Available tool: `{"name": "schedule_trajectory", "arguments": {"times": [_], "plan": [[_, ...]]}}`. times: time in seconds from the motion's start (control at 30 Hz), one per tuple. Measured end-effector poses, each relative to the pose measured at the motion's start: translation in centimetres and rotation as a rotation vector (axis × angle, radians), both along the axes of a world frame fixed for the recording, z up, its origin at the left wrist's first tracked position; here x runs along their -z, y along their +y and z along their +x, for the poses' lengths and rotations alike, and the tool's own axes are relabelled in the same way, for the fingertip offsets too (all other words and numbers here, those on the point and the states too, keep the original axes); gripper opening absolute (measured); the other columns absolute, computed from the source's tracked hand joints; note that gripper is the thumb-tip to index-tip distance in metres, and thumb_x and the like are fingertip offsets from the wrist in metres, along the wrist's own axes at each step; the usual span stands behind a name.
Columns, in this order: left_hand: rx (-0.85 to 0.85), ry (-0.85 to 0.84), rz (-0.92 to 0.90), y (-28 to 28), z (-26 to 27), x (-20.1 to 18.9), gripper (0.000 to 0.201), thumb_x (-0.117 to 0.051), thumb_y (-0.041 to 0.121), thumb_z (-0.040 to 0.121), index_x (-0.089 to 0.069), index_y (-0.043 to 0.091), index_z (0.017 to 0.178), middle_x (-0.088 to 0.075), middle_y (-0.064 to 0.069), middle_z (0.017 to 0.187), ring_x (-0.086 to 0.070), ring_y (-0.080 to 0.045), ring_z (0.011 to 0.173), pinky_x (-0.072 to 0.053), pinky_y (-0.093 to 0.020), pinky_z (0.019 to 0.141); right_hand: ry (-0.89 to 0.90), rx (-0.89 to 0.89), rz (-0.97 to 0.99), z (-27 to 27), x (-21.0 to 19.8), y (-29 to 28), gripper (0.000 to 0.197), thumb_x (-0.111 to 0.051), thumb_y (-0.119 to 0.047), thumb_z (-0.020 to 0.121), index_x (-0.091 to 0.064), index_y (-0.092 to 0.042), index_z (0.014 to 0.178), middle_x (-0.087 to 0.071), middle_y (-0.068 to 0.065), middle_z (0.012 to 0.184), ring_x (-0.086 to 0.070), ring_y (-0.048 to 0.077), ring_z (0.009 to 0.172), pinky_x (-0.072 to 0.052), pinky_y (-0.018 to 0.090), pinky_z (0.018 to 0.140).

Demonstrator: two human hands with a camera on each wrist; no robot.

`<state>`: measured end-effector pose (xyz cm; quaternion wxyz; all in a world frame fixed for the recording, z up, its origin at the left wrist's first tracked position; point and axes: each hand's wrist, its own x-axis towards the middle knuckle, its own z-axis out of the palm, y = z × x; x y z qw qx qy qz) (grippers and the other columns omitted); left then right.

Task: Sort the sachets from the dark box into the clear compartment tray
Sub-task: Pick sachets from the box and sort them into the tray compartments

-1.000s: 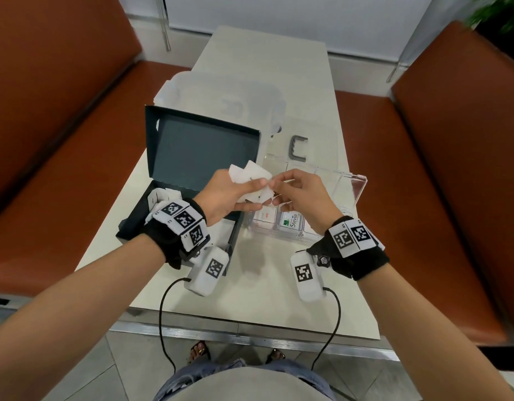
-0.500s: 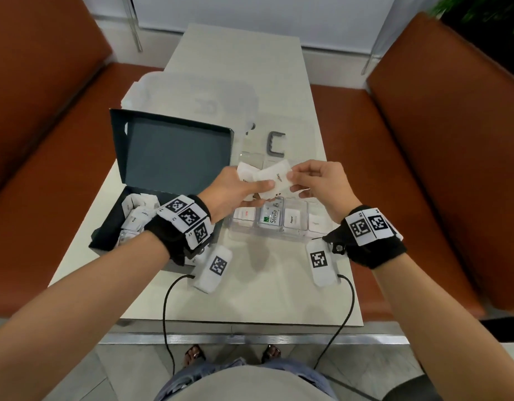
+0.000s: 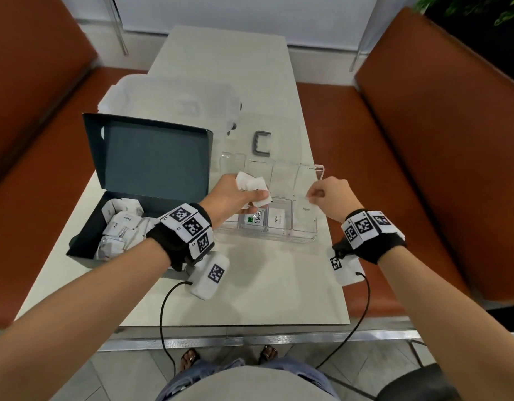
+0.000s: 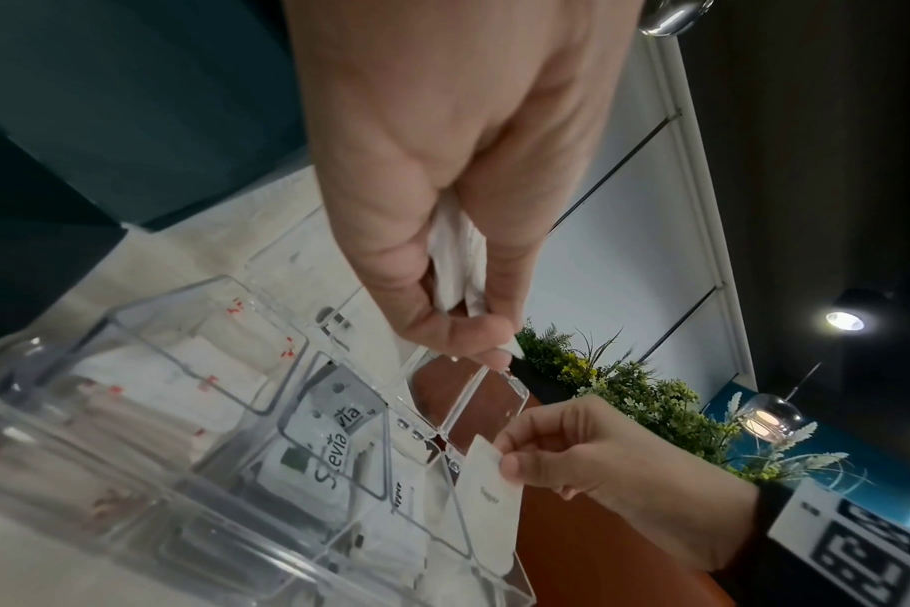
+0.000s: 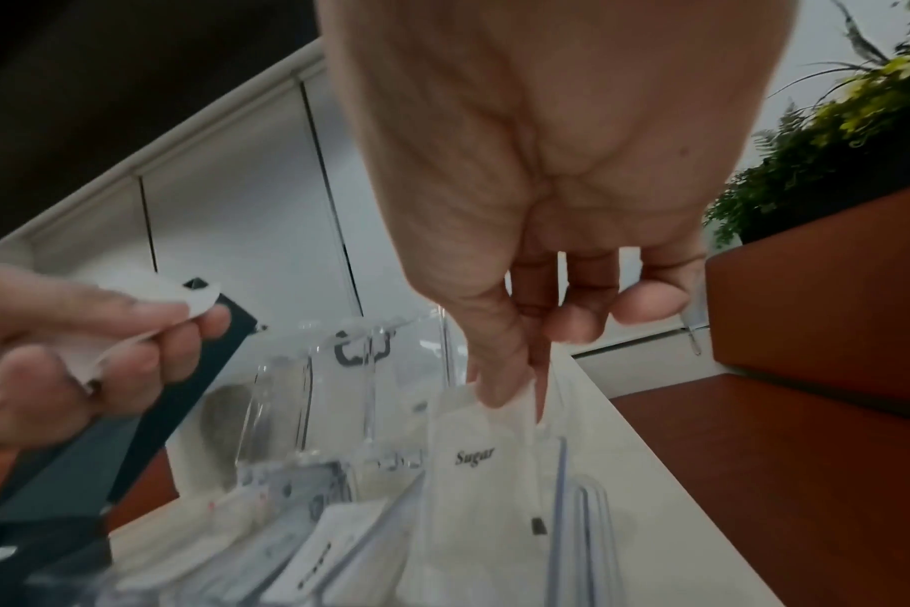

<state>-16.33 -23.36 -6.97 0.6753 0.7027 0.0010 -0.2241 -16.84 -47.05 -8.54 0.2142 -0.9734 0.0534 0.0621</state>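
Note:
My right hand [image 3: 316, 195] pinches a white sugar sachet [image 5: 474, 464] by its top edge and holds it upright in the rightmost compartment of the clear tray [image 3: 308, 237]. My left hand [image 3: 250, 198] grips a bunch of white sachets [image 3: 251, 182] over the tray's left half. The dark box [image 3: 85, 241] stands open at the left with several white sachets [image 3: 120, 224] inside. The tray's middle compartments hold a Stevia sachet [image 3: 254, 221] and a pepper sachet [image 3: 276, 219]. The left wrist view shows the sugar sachet [image 4: 489, 501] at the tray's end compartment.
The box's lid [image 3: 151, 157] stands upright behind it. A translucent plastic container [image 3: 174, 102] lies at the back of the table, with a small grey U-shaped clip [image 3: 261, 143] beside it. Orange benches [image 3: 423, 140] flank the narrow table [image 3: 264, 293] on both sides.
My right hand has drawn one sachet out of the bunch and carried it right and down into the rightmost compartment. My left hand still holds the other sachets over the tray.

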Motion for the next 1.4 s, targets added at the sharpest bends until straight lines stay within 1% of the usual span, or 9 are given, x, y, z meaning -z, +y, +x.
{"name": "schedule_trajectory", "arguments": {"times": [0.1,0.17,0.4,0.77,0.9,1.0,1.1,1.23,1.4], "plan": [[0.004,0.000,0.016,-0.2,-0.2,0.0,0.025,-0.072,0.006,0.084,-0.061,0.002,0.106,-0.069,-0.013,0.097,-0.070,-0.017,0.074,-0.058,-0.024,0.061,0.066,-0.044,-0.104,-0.2,0.8,0.5,0.016,-0.058,-0.015,0.090,-0.069,-0.025,0.086,-0.064,-0.005,0.087,-0.060,0.020,0.088,-0.048,0.043,0.092],[-0.003,-0.006,0.015,-0.2,-0.3,0.0,0.022,-0.072,0.006,0.084,-0.062,0.004,0.103,-0.069,-0.010,0.093,-0.070,-0.013,0.070,-0.058,-0.024,0.061,0.070,-0.082,-0.189,-0.3,1.3,0.8,0.019,-0.055,-0.015,0.091,-0.070,-0.027,0.088,-0.067,-0.005,0.092,-0.054,0.018,0.086,-0.040,0.040,0.095],[-0.027,0.017,-0.051,0.1,-0.4,-0.1,0.010,-0.070,0.009,0.087,-0.065,0.006,0.095,-0.072,-0.005,0.081,-0.071,-0.014,0.069,-0.056,-0.023,0.058,0.025,-0.218,-0.400,-0.7,2.0,1.0,0.024,-0.060,-0.027,0.092,-0.064,-0.030,0.115,-0.068,-0.009,0.109,-0.056,0.018,0.101,-0.026,0.036,0.080],[-0.070,0.239,-0.299,0.2,-0.3,-1.4,0.031,-0.052,0.019,0.099,-0.054,-0.004,0.118,-0.067,-0.025,0.109,-0.073,-0.031,0.087,-0.060,-0.030,0.066,0.032,-0.196,-0.448,-1.8,2.0,1.3,0.012,-0.059,-0.039,0.090,-0.069,-0.037,0.094,-0.051,-0.017,0.068,-0.042,0.013,0.082,-0.022,0.038,0.077],[-0.033,0.212,-0.268,0.2,-0.1,-1.5,0.024,-0.051,0.006,0.097,-0.054,-0.007,0.117,-0.067,-0.027,0.109,-0.072,-0.032,0.090,-0.060,-0.031,0.070,-0.325,-0.157,-0.008,-2.1,-0.4,2.7,0.017,-0.055,-0.027,0.095,-0.071,-0.025,0.101,-0.071,-0.010,0.087,-0.061,0.013,0.073,-0.047,0.035,0.083],[0.089,0.058,-0.103,0.1,-0.1,-1.4,0.020,-0.059,0.008,0.095,-0.062,-0.004,0.110,-0.069,-0.023,0.102,-0.072,-0.022,0.081,-0.059,-0.028,0.071,-0.516,-0.139,0.285,-2.6,-2.5,5.4,0.021,-0.059,-0.023,0.093,-0.066,-0.020,0.112,-0.067,-0.010,0.082,-0.059,0.010,0.063,-0.046,0.011,0.066],[0.178,-0.069,0.002,-0.1,-0.1,-1.5,0.021,-0.065,0.013,0.091,-0.067,-0.003,0.105,-0.070,-0.018,0.086,-0.069,-0.020,0.075,-0.058,-0.027,0.069,-0.347,-0.127,0.423,-2.3,-3.6,7.1,0.026,-0.062,-0.022,0.091,-0.064,-0.023,0.117,-0.070,-0.005,0.086,-0.060,0.008,0.070,-0.043,0.008,0.066],[0.184,-0.084,0.007,0.1,-0.3,-1.6,0.022,-0.072,0.012,0.086,-0.067,-0.005,0.100,-0.072,-0.013,0.076,-0.072,-0.020,0.072,-0.058,-0.026,0.064,-0.190,-0.118,0.500,-1.5,-3.7,6.5,0.016,-0.067,-0.012,0.087,-0.073,-0.017,0.101,-0.072,0.000,0.088,-0.065,0.010,0.083,-0.050,0.020,0.079],[0.156,-0.087,0.057,0.7,-0.4,-1.6,0.013,-0.067,0.013,0.090,-0.067,0.001,0.094,-0.074,-0.017,0.081,-0.072,-0.019,0.067,-0.057,-0.024,0.059,-0.183,0.005,0.446,-0.7,-2.3,4.9,0.009,-0.070,-0.012,0.084,-0.075,-0.019,0.088,-0.069,-0.007,0.072,-0.060,-0.003,0.065,-0.048,0.009,0.067]]}}
